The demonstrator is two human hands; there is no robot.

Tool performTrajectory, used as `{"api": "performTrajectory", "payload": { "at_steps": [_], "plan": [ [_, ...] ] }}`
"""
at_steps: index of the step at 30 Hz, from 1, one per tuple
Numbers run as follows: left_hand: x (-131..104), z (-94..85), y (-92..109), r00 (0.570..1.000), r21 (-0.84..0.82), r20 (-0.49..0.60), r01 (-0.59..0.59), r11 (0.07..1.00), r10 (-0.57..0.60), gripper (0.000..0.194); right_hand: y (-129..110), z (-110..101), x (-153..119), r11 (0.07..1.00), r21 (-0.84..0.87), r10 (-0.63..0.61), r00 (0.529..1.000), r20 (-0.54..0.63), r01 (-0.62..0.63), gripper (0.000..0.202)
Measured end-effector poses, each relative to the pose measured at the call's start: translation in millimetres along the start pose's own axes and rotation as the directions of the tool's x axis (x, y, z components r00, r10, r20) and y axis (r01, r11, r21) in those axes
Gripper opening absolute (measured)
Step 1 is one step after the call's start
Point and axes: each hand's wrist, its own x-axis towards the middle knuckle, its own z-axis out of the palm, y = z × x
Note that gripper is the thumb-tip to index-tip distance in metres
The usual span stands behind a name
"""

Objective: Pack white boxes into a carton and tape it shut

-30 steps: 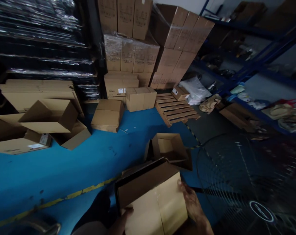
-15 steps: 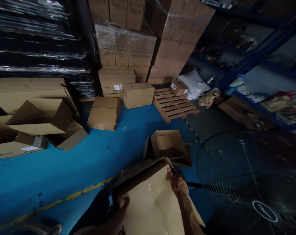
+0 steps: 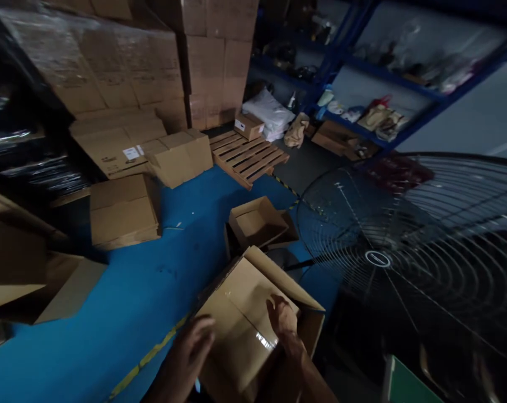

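A brown cardboard box (image 3: pixel 240 302) lies tilted in front of me at the bottom centre, its taped face up, with one flap standing out on the right. My left hand (image 3: pixel 195 350) rests against the box's near left edge with the fingers spread. My right hand (image 3: pixel 283 319) presses flat on the taped face near the seam. Just beyond sits an open empty carton (image 3: pixel 257 221) on the blue floor.
A large black wire-guard fan (image 3: pixel 404 263) stands close on the right. Closed cartons (image 3: pixel 123 210) and stacked wrapped boxes (image 3: pixel 111 73) fill the left and back. A wooden pallet (image 3: pixel 247 157) lies beyond. Blue shelving (image 3: pixel 375 84) lines the right wall. A yellow line crosses the floor.
The view has swung right and the fan now fills the right side. The box has tipped flatter, and my right hand moved from its far edge onto the taped face.
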Motion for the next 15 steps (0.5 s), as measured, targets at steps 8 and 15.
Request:
{"api": "performTrajectory", "payload": {
  "at_steps": [8, 15],
  "plan": [
    [86, -32.6, -8, 0.993, 0.710, 0.116, -0.099, 0.697, 0.022, 0.083, -47, 63, -8, 0.994, -0.067, 0.088, 0.989, 0.122, -0.080, 0.095],
    [106, -22.9, -37, 0.986, 0.856, 0.086, -0.146, 0.495, 0.142, 0.066, -30, 84, 21, 0.981, -0.191, 0.053, 0.990, 0.134, -0.026, 0.110]
  ]
}}
